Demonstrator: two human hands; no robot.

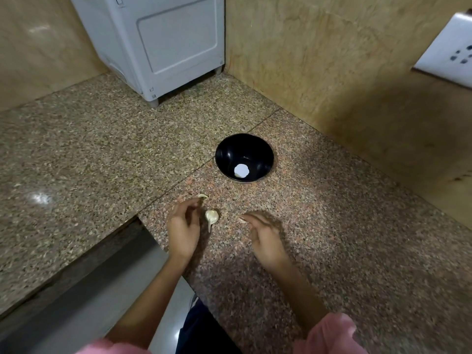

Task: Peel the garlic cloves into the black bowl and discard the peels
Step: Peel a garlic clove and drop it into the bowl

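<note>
A black bowl [244,146] stands on the granite counter, and one pale peeled clove [241,171] lies in its bottom. Nearer to me a garlic bulb with a short stalk [211,217] rests on the counter between my hands. My left hand [184,226] hovers just left of the bulb and pinches a small piece of garlic or peel [203,196] at its fingertips. To the right of the bulb my right hand [265,238] is blurred, fingers loosely curled, and nothing shows in it.
A white appliance [163,44] stands in the far corner of the L-shaped granite counter [102,154]. Beige stone walls close in the back and right, with a white socket plate [449,52]. The counter edge drops to the floor at lower left.
</note>
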